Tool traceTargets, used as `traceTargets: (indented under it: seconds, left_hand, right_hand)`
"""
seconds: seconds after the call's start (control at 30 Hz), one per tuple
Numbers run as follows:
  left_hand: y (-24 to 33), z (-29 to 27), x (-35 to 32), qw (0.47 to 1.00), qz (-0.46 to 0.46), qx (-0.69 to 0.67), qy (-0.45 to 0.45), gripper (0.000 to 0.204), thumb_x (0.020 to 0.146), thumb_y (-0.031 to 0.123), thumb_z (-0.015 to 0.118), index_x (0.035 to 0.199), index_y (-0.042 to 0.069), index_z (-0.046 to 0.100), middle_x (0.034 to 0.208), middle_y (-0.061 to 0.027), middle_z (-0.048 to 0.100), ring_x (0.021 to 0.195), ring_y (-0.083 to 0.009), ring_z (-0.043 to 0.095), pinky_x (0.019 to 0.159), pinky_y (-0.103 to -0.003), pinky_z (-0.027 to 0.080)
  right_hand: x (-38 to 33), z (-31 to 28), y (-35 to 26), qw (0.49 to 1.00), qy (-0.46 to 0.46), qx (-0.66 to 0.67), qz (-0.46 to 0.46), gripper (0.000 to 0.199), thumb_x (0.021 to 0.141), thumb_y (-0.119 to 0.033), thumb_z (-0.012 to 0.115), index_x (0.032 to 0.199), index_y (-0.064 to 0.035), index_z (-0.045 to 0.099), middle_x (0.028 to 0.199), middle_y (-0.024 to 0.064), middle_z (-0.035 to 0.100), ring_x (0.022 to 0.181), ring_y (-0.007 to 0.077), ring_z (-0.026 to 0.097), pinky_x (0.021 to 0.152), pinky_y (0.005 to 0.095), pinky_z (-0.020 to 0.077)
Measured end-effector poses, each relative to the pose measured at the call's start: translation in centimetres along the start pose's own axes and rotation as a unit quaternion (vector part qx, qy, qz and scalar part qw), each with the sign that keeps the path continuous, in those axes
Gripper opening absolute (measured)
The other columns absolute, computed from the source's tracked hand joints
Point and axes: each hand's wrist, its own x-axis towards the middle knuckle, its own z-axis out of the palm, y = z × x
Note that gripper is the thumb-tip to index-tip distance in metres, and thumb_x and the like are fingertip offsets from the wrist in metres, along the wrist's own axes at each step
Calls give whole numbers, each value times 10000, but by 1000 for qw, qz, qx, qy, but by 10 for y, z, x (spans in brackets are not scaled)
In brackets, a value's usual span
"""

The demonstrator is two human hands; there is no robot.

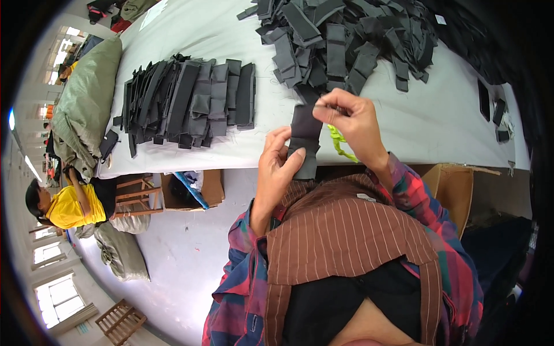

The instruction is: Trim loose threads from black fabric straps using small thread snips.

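A dark grey fabric strip (306, 122), with a folded lower part, is held over the near edge of the table. My left hand (276, 167) is closed on its lower half, the thumb pressed flat on the cloth. At the strip's upper right corner, the fingertips of my right hand (353, 122) are pinched on its edge. Below the right palm hangs a bright yellow-green cord-like thing (336, 138); whether that hand holds it I cannot tell. A loose heap of similar strips (336, 49) lies just beyond my hands. To the left, more strips stand in overlapping rows (184, 101).
A white-covered table (268, 95) spans the front. A dark phone-like slab (483, 99) lies at its right. A stuffed grey-green sack (89, 92) rests against the left edge. Cardboard boxes (214, 187) stand below. At far left is a person in yellow (75, 207).
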Motion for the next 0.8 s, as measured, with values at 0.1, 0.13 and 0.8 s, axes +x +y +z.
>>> traceTargets:
  seconds: [0.1,0.13,0.8]
  left_hand:
    - [-4,4,0,995,-32,-91,26,198,902,99,564,1057,-12,617,823,25,585,736,-38,515,648,-181,410]
    - [-8,5,3,992,-19,-120,39,173,922,104,550,1026,-11,626,801,30,602,710,-39,520,646,-182,415]
    - [3,-10,-4,967,-50,-200,151,147,877,93,618,757,10,634,692,52,558,630,-21,449,579,-189,349]
  right_hand:
    - [-13,2,-1,978,-62,-132,-149,130,714,-18,707,838,-15,666,697,46,591,629,126,551,614,244,417]
    - [-18,3,7,976,-87,-135,-150,154,689,-9,696,838,-45,679,691,45,594,617,152,562,609,262,415]
    - [-11,-11,-7,915,-117,-312,-228,308,712,-168,755,1010,-135,686,774,-9,630,676,173,541,638,297,332]
